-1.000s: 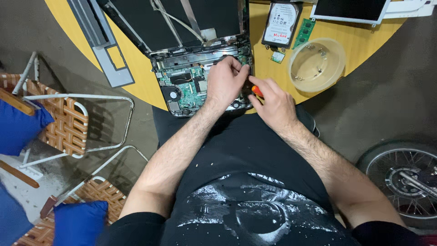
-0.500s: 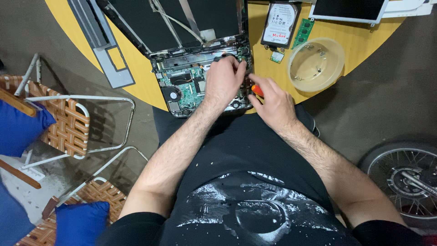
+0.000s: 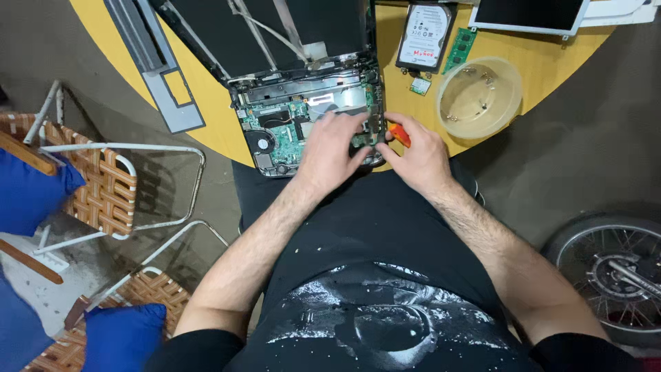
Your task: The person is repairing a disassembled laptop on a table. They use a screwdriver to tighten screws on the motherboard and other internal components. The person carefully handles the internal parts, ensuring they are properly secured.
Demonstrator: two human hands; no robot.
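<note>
Resting on the near edge of a round yellow table (image 3: pixel 206 131) is one opened laptop (image 3: pixel 303 103), its bottom cover gone so that the green circuit board (image 3: pixel 279 127), a small round fan (image 3: pixel 262 144) and a silvery metal plate (image 3: pixel 337 102) lie bare; the dark lid stands open behind it. Two hands work at the laptop's right front corner. The left hand (image 3: pixel 329 148) lies flat over the board with its fingers spread and curled down onto the parts, pinching nothing that can be made out. The right hand (image 3: pixel 415 155) is closed around one orange-handled screwdriver (image 3: pixel 399 133), whose tip meets the laptop's edge just beside the left fingertips. On the table to the right sit one hard drive (image 3: pixel 425 34), one green memory stick (image 3: pixel 458 49), one small card (image 3: pixel 420 86) and one round see-through bowl (image 3: pixel 480 96) holding a few small screws. One grey panel (image 3: pixel 155 62) lies left of the laptop. Two woven chairs (image 3: pixel 110 186) with three blue cushions (image 3: pixel 31 196) stand on the floor at left; one spoked wheel (image 3: pixel 613 269) is at right.
</note>
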